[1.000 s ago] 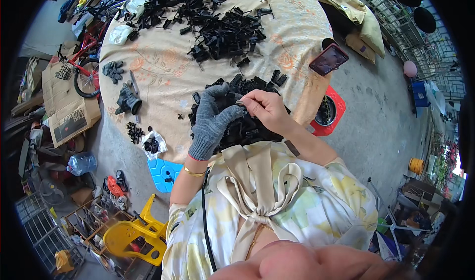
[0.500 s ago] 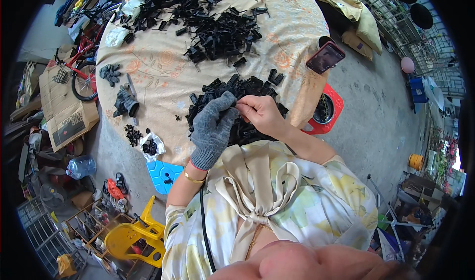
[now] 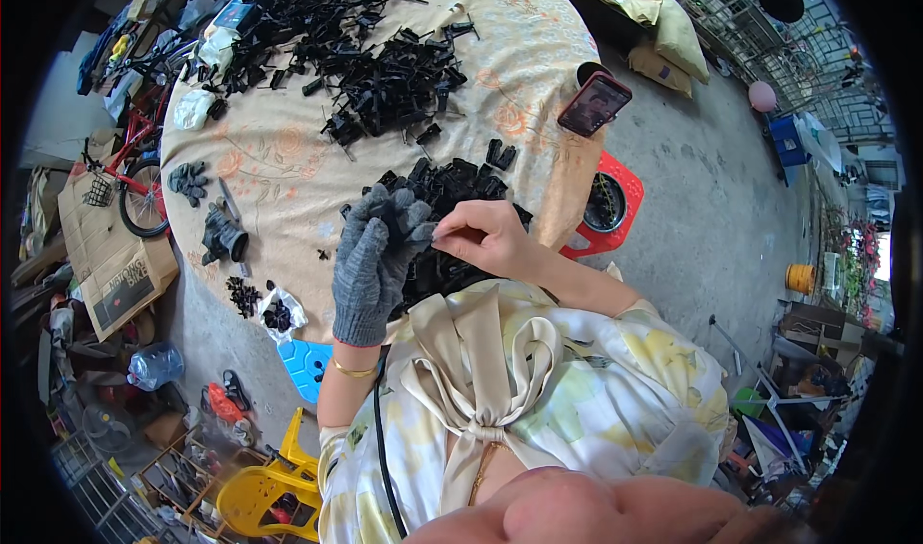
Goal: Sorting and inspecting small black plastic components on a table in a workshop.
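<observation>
At the near edge of the tabletop [image 3: 279, 212], your left hand [image 3: 370, 263] grasping a black part [image 3: 391, 228], your right hand [image 3: 490, 240] pinched together, contents unclear, piled pieces [image 3: 452, 186] beneath.

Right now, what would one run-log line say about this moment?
left hand: grey knit glove, fingers curled, contents unclear | right hand: bare, thumb and forefinger pinched by left hand | around hands: heap of black plastic parts

Floor [image 3: 702, 246]: grey, stained. Round bench [image 3: 288, 203] under cream flowered cloth [image 3: 505, 155]. Red stool [image 3: 631, 198] right of bench, blue stool [image 3: 306, 363] lower left, yellow chair [image 3: 238, 489] below that. Wire grid [image 3: 822, 73] upper right; bright light at right edge.
</observation>
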`<state>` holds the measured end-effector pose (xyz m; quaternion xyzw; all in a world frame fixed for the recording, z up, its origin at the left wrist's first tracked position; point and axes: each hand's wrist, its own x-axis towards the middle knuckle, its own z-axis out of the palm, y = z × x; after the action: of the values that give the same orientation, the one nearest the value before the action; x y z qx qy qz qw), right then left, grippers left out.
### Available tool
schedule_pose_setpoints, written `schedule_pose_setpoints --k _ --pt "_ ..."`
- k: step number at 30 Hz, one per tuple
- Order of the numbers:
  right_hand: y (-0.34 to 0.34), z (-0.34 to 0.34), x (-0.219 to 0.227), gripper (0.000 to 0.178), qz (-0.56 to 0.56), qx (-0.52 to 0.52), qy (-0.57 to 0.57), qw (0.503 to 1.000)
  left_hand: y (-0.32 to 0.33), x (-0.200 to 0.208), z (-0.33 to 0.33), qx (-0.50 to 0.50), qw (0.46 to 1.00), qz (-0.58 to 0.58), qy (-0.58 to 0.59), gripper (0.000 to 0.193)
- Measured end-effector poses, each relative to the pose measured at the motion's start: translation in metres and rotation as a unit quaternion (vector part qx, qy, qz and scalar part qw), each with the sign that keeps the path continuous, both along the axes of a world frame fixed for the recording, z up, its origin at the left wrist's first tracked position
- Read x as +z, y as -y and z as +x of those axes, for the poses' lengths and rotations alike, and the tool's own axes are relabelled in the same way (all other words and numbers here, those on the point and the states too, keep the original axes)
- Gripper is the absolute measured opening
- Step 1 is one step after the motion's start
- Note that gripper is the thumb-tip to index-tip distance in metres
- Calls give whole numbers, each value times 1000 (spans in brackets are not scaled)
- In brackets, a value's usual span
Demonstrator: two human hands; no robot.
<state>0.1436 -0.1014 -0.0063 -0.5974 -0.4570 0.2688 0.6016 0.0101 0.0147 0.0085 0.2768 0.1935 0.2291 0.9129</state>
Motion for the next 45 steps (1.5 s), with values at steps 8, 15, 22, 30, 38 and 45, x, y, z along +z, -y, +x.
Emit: schedule_pose_setpoints --k 8,15,22,30,38,45 --pt "6 1 17 9 50 96 7 994 4 -5 -7 -85 992 85 -27 44" --pt "-2 -1 10 17 -117 53 -160 979 14 8 -10 -116 947 277 -117 52" --pt "-3 7 8 11 -133 97 -306 937 7 -9 -4 -88 954 259 -124 51" --pt "-3 0 5 13 -143 74 -167 973 9 -11 -2 -58 927 333 -161 39" --pt "-10 -3 -8 15 -145 79 -242 956 11 -19 -8 41 800 577 -160 32" --pt "-62 71 -46 31 -212 68 196 955 -3 -27 -9 -81 643 629 -428 64"
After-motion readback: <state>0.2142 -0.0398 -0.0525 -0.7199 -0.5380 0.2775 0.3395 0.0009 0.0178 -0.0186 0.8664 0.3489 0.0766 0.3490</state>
